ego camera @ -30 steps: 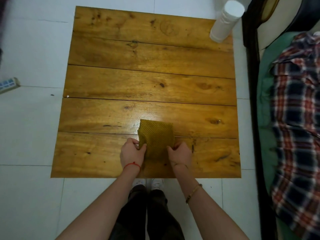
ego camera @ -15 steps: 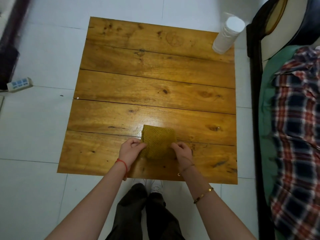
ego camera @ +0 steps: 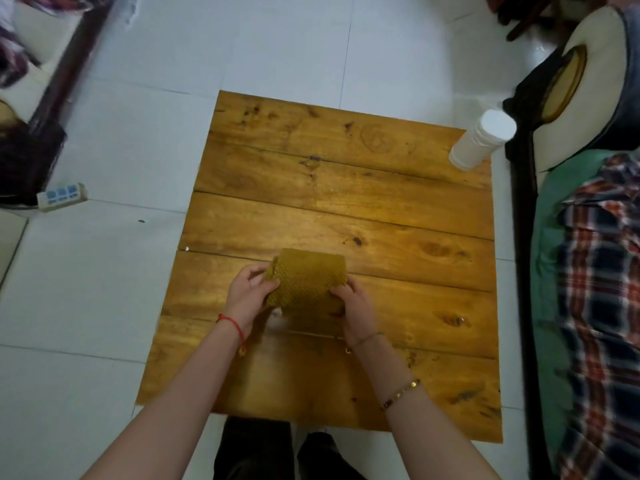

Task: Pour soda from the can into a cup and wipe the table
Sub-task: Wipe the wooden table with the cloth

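A folded mustard-yellow cloth [ego camera: 306, 278] sits near the middle of the wooden plank table [ego camera: 346, 202], held between both hands. My left hand [ego camera: 247, 296] pinches its left edge. My right hand [ego camera: 356, 306] grips its lower right corner. A stack of white cups [ego camera: 481, 140] stands at the table's far right corner. No soda can is in view.
A bed or sofa with a green sheet and a plaid cloth [ego camera: 602, 289] runs along the table's right side behind a dark frame. A power strip [ego camera: 62, 196] lies on the white tile floor to the left. Dark furniture [ego camera: 31, 161] stands at far left.
The view has tilted and pulled back, so the table sits lower in frame. Both hands have moved the cloth a little further onto the table, and its left edge is bunched up.
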